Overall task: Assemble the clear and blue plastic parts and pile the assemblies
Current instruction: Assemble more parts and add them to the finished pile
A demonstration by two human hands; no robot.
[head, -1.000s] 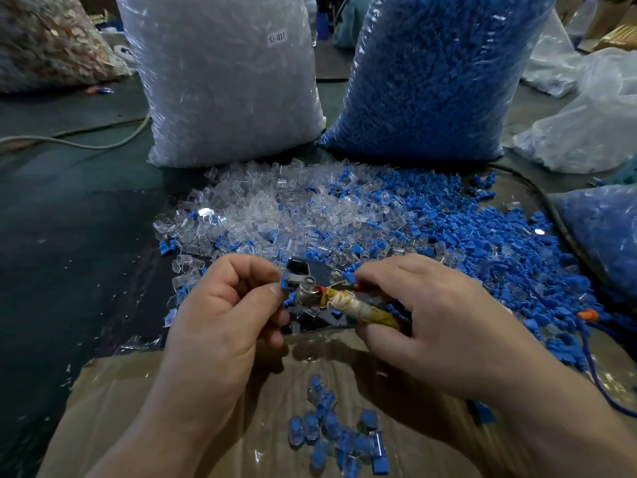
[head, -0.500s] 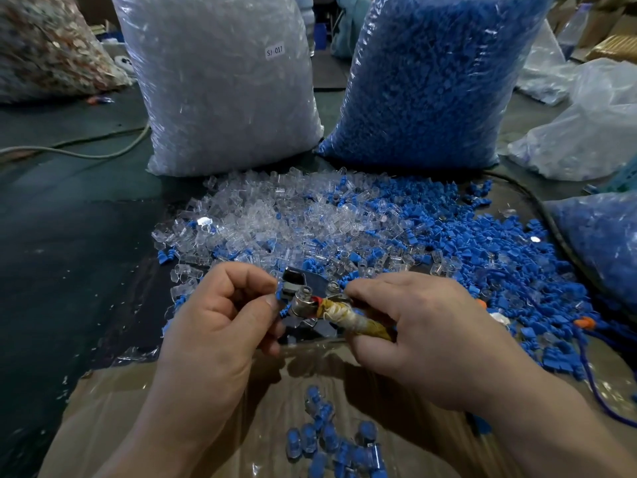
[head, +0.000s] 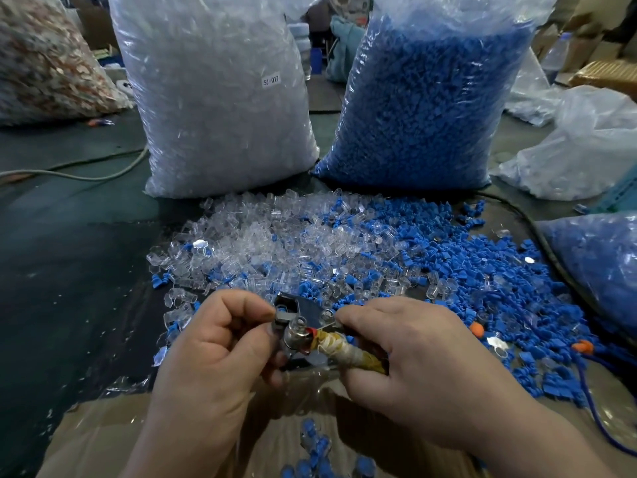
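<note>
Two sacks: clear sack (head: 220, 98) and blue sack (head: 424, 108), upright behind heap (head: 344, 250).
Heap: loose clear and blue parts, mixed.
Right hand (head: 420, 367): curled round tool (head: 331, 343) handle.
Left hand (head: 213, 353): pinches tool head; blue part (head: 282, 309) in its slot, at the fingertips.
Assemblies (head: 317, 450): piled below both hands.

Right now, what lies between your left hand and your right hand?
A small metal tool with a tape-wrapped handle. The left hand pinches its head, and the right hand grips the handle. The head view shows it.
</note>
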